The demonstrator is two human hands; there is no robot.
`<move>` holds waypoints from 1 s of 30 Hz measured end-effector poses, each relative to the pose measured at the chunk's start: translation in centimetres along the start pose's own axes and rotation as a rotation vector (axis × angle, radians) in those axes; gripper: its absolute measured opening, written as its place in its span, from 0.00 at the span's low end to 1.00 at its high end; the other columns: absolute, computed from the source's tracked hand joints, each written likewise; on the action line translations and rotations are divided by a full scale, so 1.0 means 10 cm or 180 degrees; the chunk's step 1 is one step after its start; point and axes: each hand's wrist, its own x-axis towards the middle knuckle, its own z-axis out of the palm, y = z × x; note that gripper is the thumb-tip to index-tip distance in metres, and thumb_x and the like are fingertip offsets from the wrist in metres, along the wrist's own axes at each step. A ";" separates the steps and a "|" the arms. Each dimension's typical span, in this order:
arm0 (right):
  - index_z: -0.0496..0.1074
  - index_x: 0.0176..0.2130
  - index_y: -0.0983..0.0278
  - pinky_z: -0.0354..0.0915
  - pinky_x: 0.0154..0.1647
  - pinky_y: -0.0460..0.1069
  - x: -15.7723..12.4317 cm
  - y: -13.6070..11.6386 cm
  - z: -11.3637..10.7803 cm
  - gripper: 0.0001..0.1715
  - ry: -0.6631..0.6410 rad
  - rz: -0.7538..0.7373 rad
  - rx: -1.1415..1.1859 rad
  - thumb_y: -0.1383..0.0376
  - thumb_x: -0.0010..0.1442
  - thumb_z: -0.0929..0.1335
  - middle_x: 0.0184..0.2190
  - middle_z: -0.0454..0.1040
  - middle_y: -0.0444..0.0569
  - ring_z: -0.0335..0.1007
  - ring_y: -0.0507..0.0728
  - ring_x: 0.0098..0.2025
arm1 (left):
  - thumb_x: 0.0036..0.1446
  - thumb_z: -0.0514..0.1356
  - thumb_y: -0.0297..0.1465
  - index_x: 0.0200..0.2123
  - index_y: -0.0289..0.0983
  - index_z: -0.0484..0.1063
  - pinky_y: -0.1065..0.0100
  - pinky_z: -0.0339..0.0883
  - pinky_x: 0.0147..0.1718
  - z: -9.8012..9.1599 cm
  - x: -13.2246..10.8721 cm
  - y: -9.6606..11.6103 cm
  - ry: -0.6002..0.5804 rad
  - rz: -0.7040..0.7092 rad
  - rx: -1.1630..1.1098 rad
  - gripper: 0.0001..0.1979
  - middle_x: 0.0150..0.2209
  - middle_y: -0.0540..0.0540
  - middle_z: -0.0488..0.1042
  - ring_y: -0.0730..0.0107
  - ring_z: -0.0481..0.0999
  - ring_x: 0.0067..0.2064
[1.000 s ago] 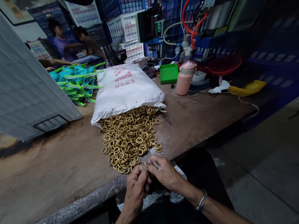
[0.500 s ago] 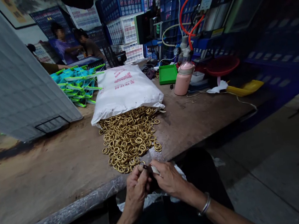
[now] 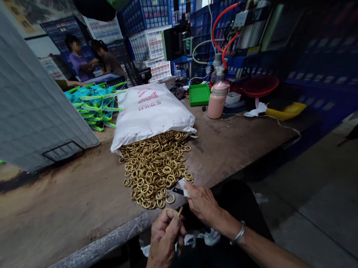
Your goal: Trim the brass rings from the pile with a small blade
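My left hand [image 3: 164, 234] is closed in a pinch on a gold-coloured ring [image 3: 180, 212], seen nearly edge-on above the table's front edge. My right hand [image 3: 204, 204] grips a small knife [image 3: 178, 191] with a thin dark blade and a whitish, wrapped-looking handle. Its blade points left, over the near end of a heap of gold rings [image 3: 155, 170], apart from the ring in my left hand. The rings spill from the mouth of a white sack [image 3: 151, 117] with red print. One loose ring [image 3: 170, 199] lies at the heap's near edge.
A tall pale panel [image 3: 34, 98] stands at left. Behind it are green-and-blue plastic pieces [image 3: 94, 106]. A pink bottle [image 3: 217, 102], green tray [image 3: 199, 94], red dish [image 3: 260, 85] and yellow scoop [image 3: 287, 110] stand at right. Two people sit at the back, near stacked crates [image 3: 148, 43].
My right hand has drawn the knife away from the left hand, up and to the right. The ring in my left hand now shows clearly. The view has tilted slightly.
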 end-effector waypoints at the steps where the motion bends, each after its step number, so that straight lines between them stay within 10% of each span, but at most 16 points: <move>1: 0.63 0.37 0.65 0.49 0.28 0.46 0.06 -0.01 0.01 0.11 0.0105 0.0069 0.0030 0.74 0.51 0.59 0.28 0.72 0.49 0.66 0.54 0.30 | 0.47 0.60 0.43 0.24 0.36 0.62 0.79 0.47 0.10 -0.01 0.00 0.00 -0.0029 -0.0034 -0.0195 0.16 0.19 0.54 0.66 0.84 0.55 0.13; 15: 0.63 0.40 0.64 0.53 0.31 0.47 0.53 -0.13 0.20 0.09 0.0338 0.0694 -0.0141 0.67 0.58 0.59 0.32 0.73 0.52 0.69 0.56 0.33 | 0.47 0.60 0.34 0.36 0.36 0.68 0.78 0.52 0.13 -0.21 0.07 -0.01 -0.0020 -0.0365 -0.1241 0.12 0.24 0.49 0.70 0.77 0.65 0.20; 21: 0.64 0.34 0.64 0.51 0.28 0.45 0.50 -0.05 0.17 0.06 0.0550 0.0357 0.0153 0.70 0.55 0.60 0.27 0.72 0.49 0.67 0.53 0.30 | 0.46 0.63 0.36 0.25 0.32 0.69 0.77 0.56 0.17 -0.21 0.12 0.05 0.0069 -0.0320 -0.1283 0.12 0.24 0.48 0.69 0.78 0.67 0.23; 30: 0.61 0.32 0.63 0.54 0.30 0.44 0.12 -0.05 0.14 0.08 0.0331 -0.0679 0.1227 0.73 0.51 0.60 0.26 0.68 0.43 0.64 0.51 0.29 | 0.46 0.62 0.37 0.35 0.35 0.67 0.79 0.56 0.13 -0.17 0.28 0.08 0.0283 0.0154 -0.0664 0.15 0.24 0.52 0.68 0.76 0.67 0.23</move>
